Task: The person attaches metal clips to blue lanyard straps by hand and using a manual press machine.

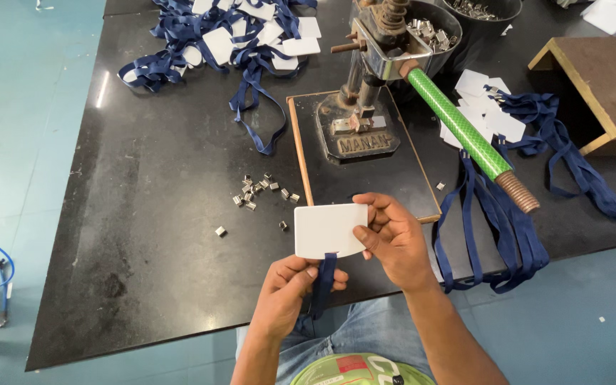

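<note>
Card [328,229], white and blank, is sitting in our right hand [392,239], just above the near table [144,214] edge, in front of the press [365,107]. We are pinching its right edge between thumb and fingers, so that hand is closed on it. Our left hand [290,289] is gripping a blue strap [324,281] that is hanging down from the card's lower edge; thumb and fingers are closed tight around it, just under the card. Whether the strap is already threaded through the card we cannot tell, since our fingers are covering the join.

Looking past our hands, the press is standing on a dark base plate with a wooden rim, and its green handle [461,125] is slanting down to the right, ending in a coppery ribbed tip. Small metal clips [262,189] are lying scattered left of the base plate, near the card but not touching it. A heap of finished cards with straps [229,39] is lying at the far left of the table. More cards and straps [515,142] are lying to the right of the handle, some straps hanging over the near edge. A bowl of clips [429,32] is standing behind the press. A wooden stand [600,78] is sitting at the far right.
</note>
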